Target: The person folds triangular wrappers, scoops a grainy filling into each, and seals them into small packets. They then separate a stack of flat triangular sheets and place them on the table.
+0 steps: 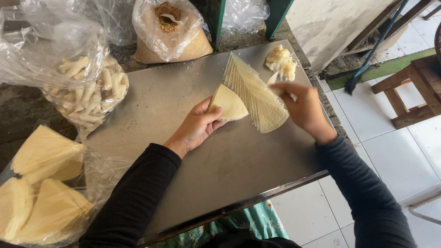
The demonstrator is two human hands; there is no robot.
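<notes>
left hand [197,126] cups pale triangular wrapper sheet [228,103], flat for filling | right hand [303,107] pinches small metal fork [274,79] by white filling lump [280,61] | fanned wrapper stack [255,97] on grey metal desk [191,157]

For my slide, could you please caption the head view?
Left hand holds a wrapper; right hand lifts filling with a fork.

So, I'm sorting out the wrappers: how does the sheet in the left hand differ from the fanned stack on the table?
The single wrapper is one sheet, lifted in the left hand; the fanned stack is many sheets, lying flat on the metal table. The single wrapper shows a smooth face; the fanned stack shows stepped, ridged edges. The stack spreads wider. Both are pale yellow wedges with a curved edge.
</notes>
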